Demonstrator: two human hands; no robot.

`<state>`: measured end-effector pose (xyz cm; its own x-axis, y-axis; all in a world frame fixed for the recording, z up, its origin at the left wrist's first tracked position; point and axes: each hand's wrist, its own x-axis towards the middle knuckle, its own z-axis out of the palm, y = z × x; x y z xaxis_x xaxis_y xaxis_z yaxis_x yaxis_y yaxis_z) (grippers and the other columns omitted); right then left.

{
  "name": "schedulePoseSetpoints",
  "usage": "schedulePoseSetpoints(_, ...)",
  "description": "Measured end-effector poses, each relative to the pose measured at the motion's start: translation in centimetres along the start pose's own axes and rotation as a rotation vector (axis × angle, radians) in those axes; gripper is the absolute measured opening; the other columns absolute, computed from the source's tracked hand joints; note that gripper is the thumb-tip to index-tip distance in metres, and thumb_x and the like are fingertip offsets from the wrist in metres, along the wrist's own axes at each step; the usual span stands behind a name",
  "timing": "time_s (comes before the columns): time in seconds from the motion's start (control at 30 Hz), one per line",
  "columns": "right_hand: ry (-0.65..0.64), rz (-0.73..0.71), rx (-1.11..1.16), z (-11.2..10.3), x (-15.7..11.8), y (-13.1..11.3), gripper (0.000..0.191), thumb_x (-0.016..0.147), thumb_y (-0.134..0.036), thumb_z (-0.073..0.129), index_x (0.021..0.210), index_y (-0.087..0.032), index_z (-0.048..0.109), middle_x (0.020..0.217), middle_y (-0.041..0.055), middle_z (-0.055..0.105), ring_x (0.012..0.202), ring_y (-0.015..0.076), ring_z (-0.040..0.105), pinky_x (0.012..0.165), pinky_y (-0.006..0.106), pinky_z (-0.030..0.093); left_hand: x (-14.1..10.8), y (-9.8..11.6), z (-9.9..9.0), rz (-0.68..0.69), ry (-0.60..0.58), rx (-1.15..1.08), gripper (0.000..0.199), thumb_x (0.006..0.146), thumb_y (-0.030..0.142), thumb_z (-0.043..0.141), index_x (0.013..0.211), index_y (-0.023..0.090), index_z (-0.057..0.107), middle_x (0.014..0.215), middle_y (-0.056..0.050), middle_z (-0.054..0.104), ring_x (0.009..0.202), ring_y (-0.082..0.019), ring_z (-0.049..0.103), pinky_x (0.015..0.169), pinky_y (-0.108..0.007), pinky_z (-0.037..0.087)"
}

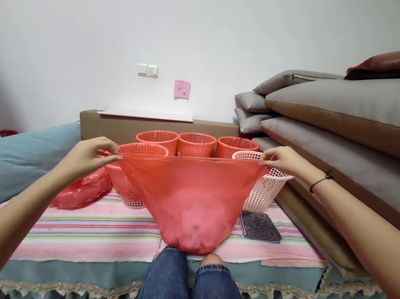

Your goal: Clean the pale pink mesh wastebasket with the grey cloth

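One red plastic bag [195,197]: we have it spread upright before our knees, its base at the front edge of the striped cloth [92,233]; a paler rounded shape shows low down, and we cannot tell whether that is contents or bunched film.
Handling: we judge the film light, limp and rather slippery, easy to stretch or tear; whatever sits low may add some weight.
Where to hold: we would take the top rim near its two corners, pinching a fold rather than a single layer.
Left hand [91,152]: closed in a pinch on the left end of the rim, thumb below the fingers.
Right hand [282,160]: pinching the opposite end, so the rim runs nearly straight between our hands.
Baskets: beyond the bag we see three orange-red baskets [196,146] in a row, a nearer orange-red basket [123,180] by our left hand, and a pale pink basket [264,192] below our right.
Crumpled red plastic [90,189]: left of the nearer basket.
Grey cloth [260,226]: lying before the pale basket.
Stacked cushions [363,101]: to our right.
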<state>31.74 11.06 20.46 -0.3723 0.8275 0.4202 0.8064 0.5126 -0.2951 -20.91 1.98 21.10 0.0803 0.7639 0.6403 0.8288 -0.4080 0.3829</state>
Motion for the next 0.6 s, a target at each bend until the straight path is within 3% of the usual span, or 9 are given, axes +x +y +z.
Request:
schedulePoseSetpoints(0.07, 0.165, 0.050, 0.116, -0.5, -1.6, 0.4, 0.030, 0.078, -0.047, 0.067, 0.079, -0.017, 0.073, 0.078, 0.0055, 0.072, 0.072, 0.0178, 0.063, 0.068, 0.029, 0.045, -1.1, -0.2, 1.5, -0.130, 0.152, -0.204, 0.046, 0.071, 0.061, 0.070, 0.084, 0.017, 0.064, 0.087, -0.003, 0.067, 0.082, -0.019, 0.063, 0.087, -0.041, 0.052)
schedulePoseSetpoints(0.13, 0.429, 0.109, 0.224, 0.0, -3.5, 1.2, 0.034, 0.079, -0.047, 0.066, 0.090, -0.015, 0.072, 0.088, 0.0099, 0.073, 0.079, 0.0184, 0.064, 0.074, 0.031, 0.047, -2.9, -0.9, 3.4, -0.224, 0.268, -0.419, 0.043, 0.076, 0.054, 0.070, 0.098, 0.018, 0.060, 0.099, -0.004, 0.067, 0.093, -0.021, 0.065, 0.091, -0.043, 0.052)
schedulePoseSetpoints(0.17, 0.549, 0.143, 0.289, 0.8, -4.6, 1.8, 0.035, 0.080, -0.047, 0.067, 0.095, -0.015, 0.071, 0.093, 0.0117, 0.072, 0.082, 0.0188, 0.065, 0.076, 0.032, 0.048, -4.0, -1.5, 4.5, -0.256, 0.289, -0.514, 0.046, 0.077, 0.052, 0.070, 0.105, 0.019, 0.057, 0.108, -0.006, 0.066, 0.101, -0.023, 0.065, 0.094, -0.044, 0.051)
schedulePoseSetpoints(0.23, 0.675, 0.217, 0.460, 3.5, -6.8, 3.2, 0.039, 0.077, -0.045, 0.071, 0.105, -0.017, 0.068, 0.104, 0.0141, 0.070, 0.089, 0.0208, 0.066, 0.080, 0.034, 0.050, -6.5, -2.9, 7.2, -0.324, 0.205, -0.621, 0.059, 0.072, 0.054, 0.073, 0.116, 0.021, 0.053, 0.127, -0.012, 0.061, 0.119, -0.029, 0.059, 0.101, -0.047, 0.048)
schedulePoseSetpoints(0.33, 0.494, 0.326, 0.752, 9.4, -9.6, 4.7, 0.053, 0.067, -0.046, 0.078, 0.113, -0.023, 0.063, 0.124, 0.0155, 0.064, 0.103, 0.0269, 0.066, 0.086, 0.038, 0.054, -10.1, -4.5, 11.8, -0.437, 0.025, -0.647, 0.089, 0.060, 0.058, 0.078, 0.134, 0.024, 0.042, 0.151, -0.018, 0.041, 0.140, -0.036, 0.039, 0.111, -0.052, 0.038)
schedulePoseSetpoints(0.43, 0.324, 0.356, 0.857, 15.5, -10.6, 4.0, 0.084, 0.053, -0.042, 0.087, 0.127, -0.022, 0.054, 0.143, 0.0170, 0.051, 0.126, 0.0327, 0.055, 0.100, 0.046, 0.050, -11.4, -4.5, 16.3, -0.451, -0.076, -0.704, 0.106, 0.052, 0.050, 0.086, 0.141, 0.023, 0.036, 0.157, -0.021, 0.031, 0.145, -0.037, 0.029, 0.115, -0.050, 0.032)
schedulePoseSetpoints(0.53, 0.267, 0.304, 0.997, 19.7, -9.1, 1.8, 0.095, 0.049, -0.041, 0.088, 0.133, -0.022, 0.048, 0.145, 0.0144, 0.050, 0.132, 0.0299, 0.050, 0.108, 0.047, 0.043, -10.2, -3.1, 19.9, -0.396, -0.032, -0.762, 0.096, 0.057, 0.042, 0.085, 0.138, 0.016, 0.040, 0.151, -0.021, 0.041, 0.140, -0.032, 0.040, 0.116, -0.047, 0.032)
schedulePoseSetpoints(0.6, 0.283, 0.315, 1.061, 21.3, -7.3, 0.5, 0.090, 0.050, -0.042, 0.087, 0.129, -0.021, 0.051, 0.140, 0.0131, 0.055, 0.128, 0.0283, 0.053, 0.109, 0.045, 0.043, -8.7, -2.1, 21.9, -0.452, -0.004, -0.776, 0.086, 0.050, 0.036, 0.088, 0.125, 0.011, 0.052, 0.137, -0.022, 0.056, 0.131, -0.033, 0.050, 0.114, -0.047, 0.034)
